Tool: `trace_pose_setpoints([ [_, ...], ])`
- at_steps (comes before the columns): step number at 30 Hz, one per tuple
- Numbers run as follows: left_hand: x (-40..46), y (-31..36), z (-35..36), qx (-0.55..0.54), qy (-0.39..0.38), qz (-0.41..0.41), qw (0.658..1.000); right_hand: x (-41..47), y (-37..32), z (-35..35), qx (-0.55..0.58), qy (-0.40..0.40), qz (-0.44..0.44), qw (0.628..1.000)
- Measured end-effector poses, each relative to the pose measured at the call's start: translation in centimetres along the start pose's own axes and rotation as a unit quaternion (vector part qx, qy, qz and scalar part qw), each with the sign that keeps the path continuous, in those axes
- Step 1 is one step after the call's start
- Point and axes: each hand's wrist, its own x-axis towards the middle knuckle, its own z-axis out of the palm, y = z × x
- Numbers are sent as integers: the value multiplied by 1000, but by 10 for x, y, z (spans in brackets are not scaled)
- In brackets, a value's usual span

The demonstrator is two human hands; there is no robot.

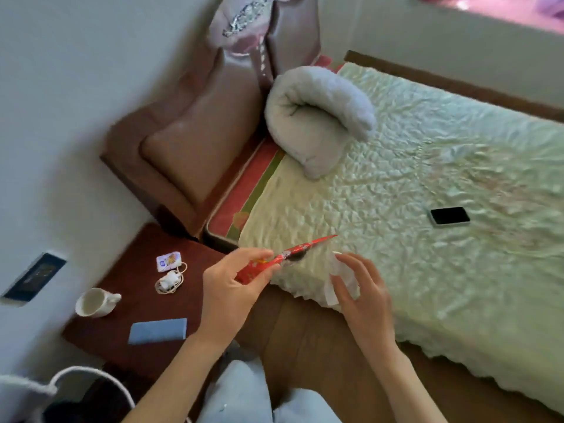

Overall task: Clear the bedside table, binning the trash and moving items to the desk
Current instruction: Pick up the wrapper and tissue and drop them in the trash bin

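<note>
My left hand (232,288) pinches a flat red snack wrapper (293,253) that sticks out up and to the right over the bed's corner. My right hand (363,294) grips a crumpled white tissue (338,285) beside it. On the dark red bedside table (137,270) at the left lie a white cup (96,302) on its side, a blue rectangular pad (158,330), a white charger with coiled cable (169,280) and a small white packet (168,261). A white-rimmed bin (91,392) with a dark inside stands at the bottom left.
The bed (427,209) with a pale quilted cover fills the right, with a rolled grey blanket (317,117) and a black phone (450,215) on it. A brown padded headboard (195,141) stands behind. Wooden floor lies below, my knees at the bottom.
</note>
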Motion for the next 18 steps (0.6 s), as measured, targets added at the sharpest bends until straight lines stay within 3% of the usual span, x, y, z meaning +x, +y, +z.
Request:
trace_pose_setpoints([
  [8,-75,99,152,-95,-196,36,975,-119,80,-160,-47,160,131,977],
  [18,-163,186,290,-110,-383,175,901,-262,128,-280,-73,363,259,892],
])
